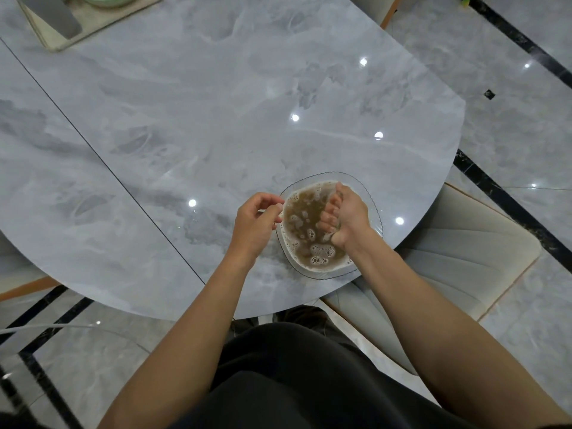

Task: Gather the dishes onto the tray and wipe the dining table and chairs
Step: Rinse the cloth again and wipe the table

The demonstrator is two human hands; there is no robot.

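A clear glass bowl (370, 196) of brown, foamy water stands at the near edge of the grey marble table (216, 119). My right hand (346, 215) is clenched in a fist over the bowl and grips a wet, pale cloth (331, 187); only small bits of it show above and below the fist. My left hand (253, 221) hovers just left of the bowl's rim with its fingers loosely curled, and I see nothing in it. A beige tray (93, 29) sits at the far left corner, holding a green dish (102, 0) and a grey object (58, 20).
A cream padded chair (458, 261) is tucked in at the table's right, close to the bowl. Another chair's wooden edge (390, 10) shows at the far side. A seam (102, 159) crosses the table top diagonally. Glossy floor tiles with black strips surround the table.
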